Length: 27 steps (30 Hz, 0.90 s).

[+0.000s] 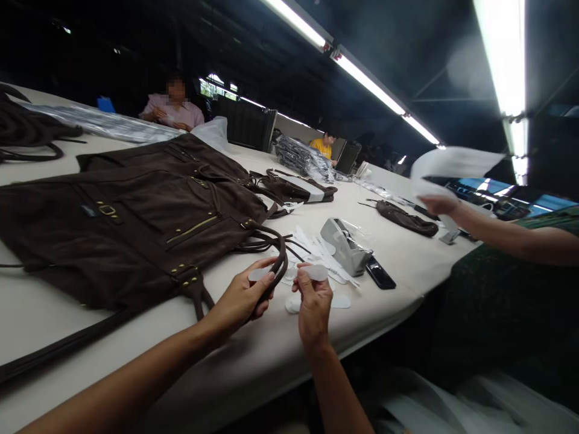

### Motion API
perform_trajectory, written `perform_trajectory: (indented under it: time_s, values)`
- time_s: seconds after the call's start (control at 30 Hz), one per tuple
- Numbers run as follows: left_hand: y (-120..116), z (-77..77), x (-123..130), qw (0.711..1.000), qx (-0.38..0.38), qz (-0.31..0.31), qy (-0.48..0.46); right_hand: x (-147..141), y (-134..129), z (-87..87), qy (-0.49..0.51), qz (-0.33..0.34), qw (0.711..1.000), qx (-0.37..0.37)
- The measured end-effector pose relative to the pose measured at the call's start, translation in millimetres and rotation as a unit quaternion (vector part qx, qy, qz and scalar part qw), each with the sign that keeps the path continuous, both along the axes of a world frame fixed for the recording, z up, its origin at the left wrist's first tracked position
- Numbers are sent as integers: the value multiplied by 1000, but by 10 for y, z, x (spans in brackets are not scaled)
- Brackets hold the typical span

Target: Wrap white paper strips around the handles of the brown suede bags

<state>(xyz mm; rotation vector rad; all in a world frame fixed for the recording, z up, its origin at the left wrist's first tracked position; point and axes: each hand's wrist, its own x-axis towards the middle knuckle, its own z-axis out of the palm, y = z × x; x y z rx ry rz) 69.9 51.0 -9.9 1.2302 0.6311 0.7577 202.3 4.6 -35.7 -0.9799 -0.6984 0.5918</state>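
A dark brown bag with brass-coloured buckles and zips lies on the pale table. My left hand is closed round the bag's looped handle, with one rounded end of a white strip under the fingers. Right of it, my right hand pinches another rounded white end between thumb and fingers. Whether both ends belong to one strip I cannot tell, as the handle and fingers hide the middle. Several loose white strips lie just beyond my hands.
A grey tape dispenser stands beside a black phone near the table edge. At right, a co-worker's arm holds a blurred white sheet. Other brown bags and plastic-wrapped goods lie farther off. Two people sit beyond.
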Motion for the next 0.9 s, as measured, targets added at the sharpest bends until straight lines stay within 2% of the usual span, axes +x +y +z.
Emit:
perform_trajectory:
  time_s: [0.13,0.23,0.37,0.5,0.57,0.67,0.8,0.9]
  values:
    - [5,-45,7,999,23,-14,21,-18,24,37,-30,29,999,-6]
    - [12,-72,14,999,27,-10,23,-101,29,23,-17,32,999,-14]
    - [9,-33,9,999,34,8,-2,-189,29,-15,19,37,999,14]
    - [0,10,-1,999,48,20,9,-152,47,4,-34,39,997,48]
    - [2,22,-10,998,56,21,20,-97,71,48,-45,71,995,55]
    - [17,52,-32,997,63,32,29,5,110,142,-49,153,986,49]
    - [44,93,-62,993,99,62,36,130,136,263,-92,276,956,23]
    - [49,68,-67,984,152,75,54,167,154,310,-122,264,957,1]
